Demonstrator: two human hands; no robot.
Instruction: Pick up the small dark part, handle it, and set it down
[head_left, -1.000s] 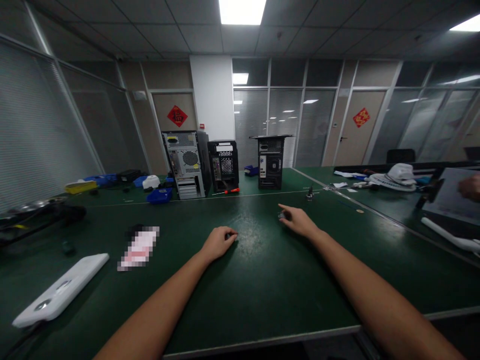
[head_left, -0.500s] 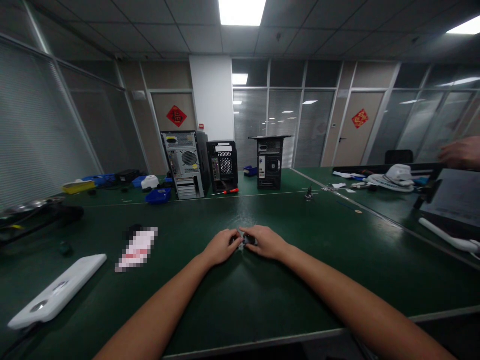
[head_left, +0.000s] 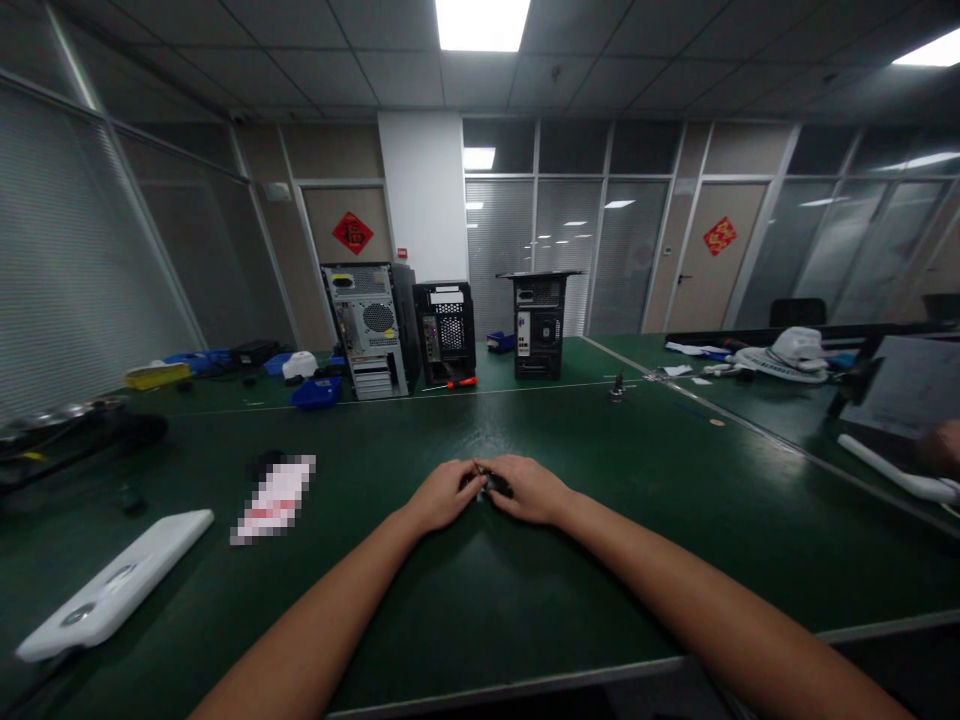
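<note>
Both of my hands meet over the middle of the green table (head_left: 480, 590). Between them is a small dark object (head_left: 495, 484), mostly covered by fingers, so its kind cannot be made out. My left hand (head_left: 448, 495) is closed, thumb and fingers pinching at the object's left side. My right hand (head_left: 531, 488) curls over it from the right, fingertips touching those of the left hand. A small metal part (head_left: 616, 388) stands upright on the table farther off to the right.
Three computer cases, a large one (head_left: 375, 330), a smaller one (head_left: 445, 333) and one with a raised top panel (head_left: 538, 325), stand at the back. A red screwdriver (head_left: 461, 382) and blue tray (head_left: 316, 392) lie near them. A white device (head_left: 116, 585) lies left; another person's hand (head_left: 941, 447) shows right.
My right fingers have closed further over the small dark object, while my left hand has barely moved. At the right edge, the other person's hand has come down.
</note>
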